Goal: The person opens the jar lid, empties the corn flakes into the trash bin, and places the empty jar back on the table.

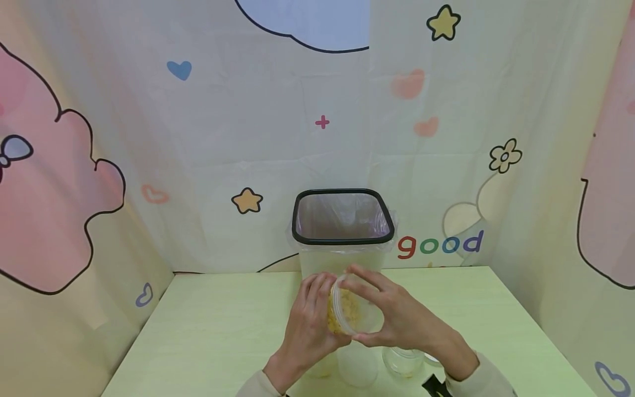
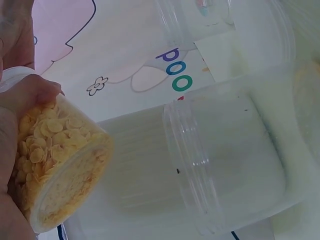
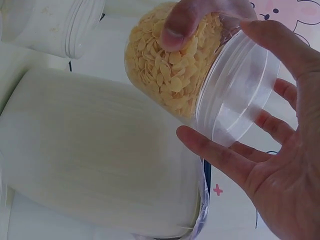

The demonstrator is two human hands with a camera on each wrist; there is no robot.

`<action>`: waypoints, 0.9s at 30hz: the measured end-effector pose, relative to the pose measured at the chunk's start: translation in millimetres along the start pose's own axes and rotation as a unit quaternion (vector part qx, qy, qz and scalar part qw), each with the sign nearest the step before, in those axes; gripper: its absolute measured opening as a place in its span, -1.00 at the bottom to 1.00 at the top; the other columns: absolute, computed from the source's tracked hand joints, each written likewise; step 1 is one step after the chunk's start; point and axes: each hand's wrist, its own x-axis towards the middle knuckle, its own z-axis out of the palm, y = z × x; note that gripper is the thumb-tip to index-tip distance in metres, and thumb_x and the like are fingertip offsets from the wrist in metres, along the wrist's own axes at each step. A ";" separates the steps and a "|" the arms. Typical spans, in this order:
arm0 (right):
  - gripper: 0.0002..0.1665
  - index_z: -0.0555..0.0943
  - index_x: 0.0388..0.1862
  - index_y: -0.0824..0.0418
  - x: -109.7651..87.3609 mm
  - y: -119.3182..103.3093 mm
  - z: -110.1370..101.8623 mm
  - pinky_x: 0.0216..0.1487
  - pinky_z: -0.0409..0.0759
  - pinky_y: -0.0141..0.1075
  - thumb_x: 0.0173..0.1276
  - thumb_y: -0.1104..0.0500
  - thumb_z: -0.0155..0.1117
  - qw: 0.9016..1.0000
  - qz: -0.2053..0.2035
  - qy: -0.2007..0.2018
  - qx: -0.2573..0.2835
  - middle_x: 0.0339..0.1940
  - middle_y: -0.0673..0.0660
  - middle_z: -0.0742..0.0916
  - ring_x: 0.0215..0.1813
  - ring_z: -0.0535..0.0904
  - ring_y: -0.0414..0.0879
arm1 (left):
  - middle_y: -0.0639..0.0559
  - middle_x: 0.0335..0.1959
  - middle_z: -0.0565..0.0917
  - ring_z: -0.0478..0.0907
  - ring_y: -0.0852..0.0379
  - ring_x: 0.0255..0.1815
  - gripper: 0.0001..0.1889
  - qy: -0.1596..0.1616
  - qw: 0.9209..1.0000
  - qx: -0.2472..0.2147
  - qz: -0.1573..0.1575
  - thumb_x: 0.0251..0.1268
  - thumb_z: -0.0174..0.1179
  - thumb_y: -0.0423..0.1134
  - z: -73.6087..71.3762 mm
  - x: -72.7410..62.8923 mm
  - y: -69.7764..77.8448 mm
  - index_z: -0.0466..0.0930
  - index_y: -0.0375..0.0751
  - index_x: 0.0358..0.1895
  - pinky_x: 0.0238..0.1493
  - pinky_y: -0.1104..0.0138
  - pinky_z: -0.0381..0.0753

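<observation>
A clear plastic jar [image 3: 165,70] packed with pale yellow flakes is tilted on its side above the table. My left hand [image 1: 307,320] grips it round the body, thumb across the wall in the right wrist view. At the jar's mouth, my right hand [image 1: 404,314] holds the rim of a clear round lid [image 3: 245,90], with thumb and fingers spread round its edge. Flakes press against the jar's base [image 2: 75,187] in the left wrist view.
A pale bin with a black rim [image 1: 342,241] and a plastic bag liner stands behind the hands at the table's [image 1: 223,320] back edge. Nearer me are another clear jar [image 1: 403,361] and a translucent disc [image 1: 357,366]. A dark object [image 1: 436,386] lies by my right sleeve.
</observation>
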 end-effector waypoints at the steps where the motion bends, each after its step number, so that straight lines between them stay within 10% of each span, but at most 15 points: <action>1: 0.11 0.37 0.41 -0.06 0.2 0.1 0.1 0.08 0.67 -0.03 -0.20 -0.01 0.69 1.000 -0.002 -0.002 -0.001 0.41 0.19 0.46 0.35 0.49 0.13 | -0.07 0.14 0.54 0.45 -0.05 0.14 0.16 0.000 1.000 -0.002 -0.002 -0.73 0.66 0.06 -0.1 0.0 -0.1 0.37 -0.28 0.23 0.11 0.19 0.63; 13: 0.01 0.30 0.47 -0.05 3.1 -14.2 9.3 -0.07 0.69 -0.09 0.08 -0.33 0.43 0.996 0.084 0.026 -0.017 0.41 0.09 0.43 0.13 0.61 0.00 | -0.10 0.13 0.56 0.47 -0.08 0.13 0.03 0.019 1.000 0.013 -0.003 -0.50 0.60 0.07 3.1 -3.2 -1.6 0.38 -0.31 0.21 0.12 0.15 0.61; 19: 0.02 0.30 0.47 -0.05 8.8 -31.1 13.3 -0.31 0.62 -0.18 0.10 -0.45 0.31 0.970 0.233 0.042 -0.051 0.32 0.10 0.54 -0.31 0.68 -0.01 | -0.10 0.13 0.55 0.47 -0.08 0.11 0.06 0.018 0.999 0.042 0.001 -0.68 0.58 -0.04 4.6 -2.4 -1.5 0.40 -0.29 0.21 0.12 0.15 0.60; 27: 0.03 0.35 0.45 0.02 13.3 -37.3 16.0 -0.16 0.63 0.02 0.09 -0.47 0.28 0.947 0.317 0.014 -0.051 0.16 0.21 0.66 -0.19 0.69 0.18 | -0.10 0.11 0.56 0.47 -0.09 0.11 0.11 0.019 0.998 0.067 0.011 -0.82 0.60 -0.02 4.9 -2.4 -1.1 0.42 -0.28 0.18 0.15 0.16 0.57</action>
